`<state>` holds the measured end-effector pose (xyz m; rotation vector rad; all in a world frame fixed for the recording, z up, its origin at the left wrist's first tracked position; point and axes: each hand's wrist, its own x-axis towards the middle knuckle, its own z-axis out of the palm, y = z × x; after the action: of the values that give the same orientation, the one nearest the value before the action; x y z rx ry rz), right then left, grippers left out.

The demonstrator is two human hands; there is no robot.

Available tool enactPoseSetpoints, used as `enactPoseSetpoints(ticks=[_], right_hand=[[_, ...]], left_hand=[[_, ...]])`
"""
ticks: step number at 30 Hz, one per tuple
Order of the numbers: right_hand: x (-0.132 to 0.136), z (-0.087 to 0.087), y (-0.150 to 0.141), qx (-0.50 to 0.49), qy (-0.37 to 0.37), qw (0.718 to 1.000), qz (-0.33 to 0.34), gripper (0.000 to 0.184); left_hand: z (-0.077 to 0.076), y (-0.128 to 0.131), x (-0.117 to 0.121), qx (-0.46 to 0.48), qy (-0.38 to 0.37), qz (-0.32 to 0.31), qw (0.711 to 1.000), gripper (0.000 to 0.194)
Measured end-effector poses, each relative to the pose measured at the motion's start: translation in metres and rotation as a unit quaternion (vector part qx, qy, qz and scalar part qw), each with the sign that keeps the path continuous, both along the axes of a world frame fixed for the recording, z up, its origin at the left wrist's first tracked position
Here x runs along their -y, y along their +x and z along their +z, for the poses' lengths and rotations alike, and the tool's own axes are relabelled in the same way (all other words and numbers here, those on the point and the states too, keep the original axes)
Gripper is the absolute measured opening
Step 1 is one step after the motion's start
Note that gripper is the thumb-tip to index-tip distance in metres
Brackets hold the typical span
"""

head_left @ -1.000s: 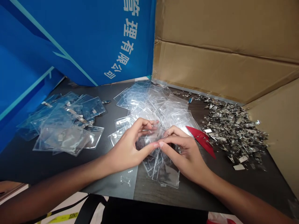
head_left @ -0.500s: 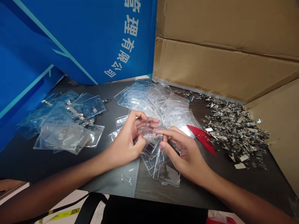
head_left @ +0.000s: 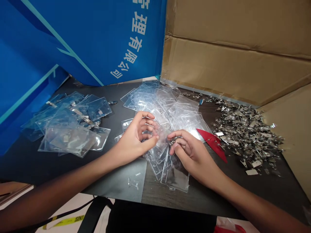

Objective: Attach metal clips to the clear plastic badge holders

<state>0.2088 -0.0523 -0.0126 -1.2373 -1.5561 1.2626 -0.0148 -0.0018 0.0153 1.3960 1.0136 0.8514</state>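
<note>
My left hand [head_left: 137, 137] is curled over the middle of the dark table [head_left: 29, 165], thumb and fingers pinched on a clear plastic badge sleeve [head_left: 157, 140]. My right hand [head_left: 188, 152] is just to its right, fingers closed on a small metal clip [head_left: 173, 141] at the sleeve's edge. Both hands hover over a heap of clear sleeves [head_left: 167, 113] that spreads from the table's middle to the back. Several more sleeves [head_left: 173, 173] lie under my right wrist.
A second pile of sleeves with clips fitted [head_left: 70, 126] lies at the left. A heap of loose metal clips [head_left: 245, 132] covers the right side. A red card [head_left: 213, 144] lies between heap and hands. Blue board [head_left: 85, 42] and cardboard walls [head_left: 230, 68] enclose the table.
Both hands have shifted slightly up and apart. The left hand has turned the sleeve and re-pinched it; the right hand has drawn the clip back toward the sleeve's edge.
</note>
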Motion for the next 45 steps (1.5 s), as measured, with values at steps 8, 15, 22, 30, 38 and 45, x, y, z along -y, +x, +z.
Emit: enactPoseSetpoints(ticks=[8,15,22,30,38,45], right_hand=[[-0.004,0.004,-0.001,-0.050,-0.011,0.999,0.012,0.010],[0.000,0.004,0.003,-0.004,-0.019,0.998,0.059,0.023],[0.002,0.004,0.003,0.007,-0.028,0.996,0.081,0.027],[-0.002,0.008,0.004,0.008,-0.043,0.995,0.091,0.030],[0.001,0.016,0.006,-0.023,-0.071,0.988,0.133,0.018],[0.005,0.013,0.005,-0.069,-0.083,0.987,0.117,0.012]], left_hand=[[-0.005,-0.001,0.000,-0.021,-0.023,-0.009,0.999,0.052],[-0.007,0.001,0.001,-0.010,0.013,-0.016,1.000,0.053],[-0.011,0.000,0.001,-0.007,0.012,-0.013,1.000,0.053],[-0.009,0.001,0.002,0.000,0.010,-0.026,1.000,0.054],[-0.008,0.005,0.009,-0.025,0.059,-0.040,0.997,0.051],[-0.015,-0.006,0.006,-0.016,0.122,-0.118,0.985,0.071]])
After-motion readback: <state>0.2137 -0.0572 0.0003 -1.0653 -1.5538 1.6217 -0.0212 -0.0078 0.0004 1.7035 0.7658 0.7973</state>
